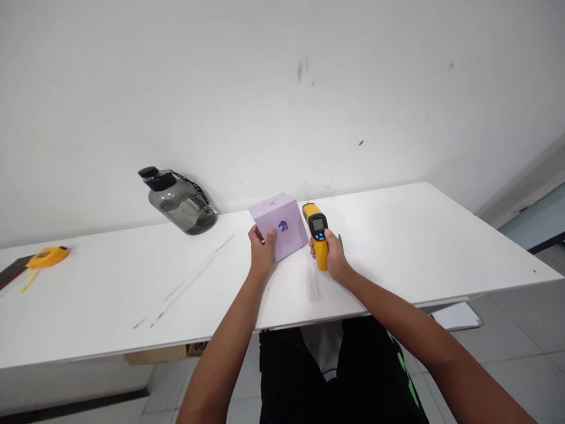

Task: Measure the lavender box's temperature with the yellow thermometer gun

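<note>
A light purple box (pixel 289 221) with a dark horse-head emblem is tilted at the middle of the white table (pixel 379 235). My left hand (pixel 262 248) grips its left side, the thumb on the front face and the fingers behind. Just right of the box, my right hand (pixel 334 253) is wrapped round a yellow and black infrared thermometer (pixel 322 256). Its small grey screen and blue buttons face me, and my thumb rests beside the buttons. The thermometer's front end points away toward the wall. Part of a dark, thin object (pixel 340 240) shows behind my right hand; its kind is unclear.
A grey transparent water bottle (pixel 180 203) with a black cap stands near the wall at the left. Farther left lies a yellow tape measure (pixel 49 257) beside a dark flat object (pixel 13 272). Below the table's right front edge there is a white flat item (pixel 457 316).
</note>
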### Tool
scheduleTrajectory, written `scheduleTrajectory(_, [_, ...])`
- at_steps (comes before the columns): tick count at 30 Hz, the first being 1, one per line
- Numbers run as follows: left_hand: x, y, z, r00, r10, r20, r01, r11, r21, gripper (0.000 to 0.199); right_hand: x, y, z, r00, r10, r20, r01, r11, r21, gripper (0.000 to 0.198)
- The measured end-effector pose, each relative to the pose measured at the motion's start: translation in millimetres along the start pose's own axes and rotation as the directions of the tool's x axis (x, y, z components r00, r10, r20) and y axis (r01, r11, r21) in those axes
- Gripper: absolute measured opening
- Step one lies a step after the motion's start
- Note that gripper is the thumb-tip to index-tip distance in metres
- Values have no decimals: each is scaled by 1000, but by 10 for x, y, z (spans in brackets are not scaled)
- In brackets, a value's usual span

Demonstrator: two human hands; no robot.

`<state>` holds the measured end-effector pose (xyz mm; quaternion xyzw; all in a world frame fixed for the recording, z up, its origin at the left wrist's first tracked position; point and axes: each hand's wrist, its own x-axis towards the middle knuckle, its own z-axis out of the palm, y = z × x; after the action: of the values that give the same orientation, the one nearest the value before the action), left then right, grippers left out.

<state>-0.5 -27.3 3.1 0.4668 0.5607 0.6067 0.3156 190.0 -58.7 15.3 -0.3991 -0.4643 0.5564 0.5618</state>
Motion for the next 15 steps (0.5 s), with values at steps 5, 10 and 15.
scheduleTrajectory(5, [-7,9,6,1000,-1,10,1,1000,-16,84,-16,-25,3,1000,-12,-3,12,999,39,53])
scheduleTrajectory(10, [-13,2,3,1000,5,11,-5,1000,-6,82,-19,-36,7,999,-37,-17,38,995,93,52])
scheduleTrajectory(15, [-13,12,6,1000,-1,15,1,1000,1,83,-18,-40,14,999,-29,-21,31,993,114,47])
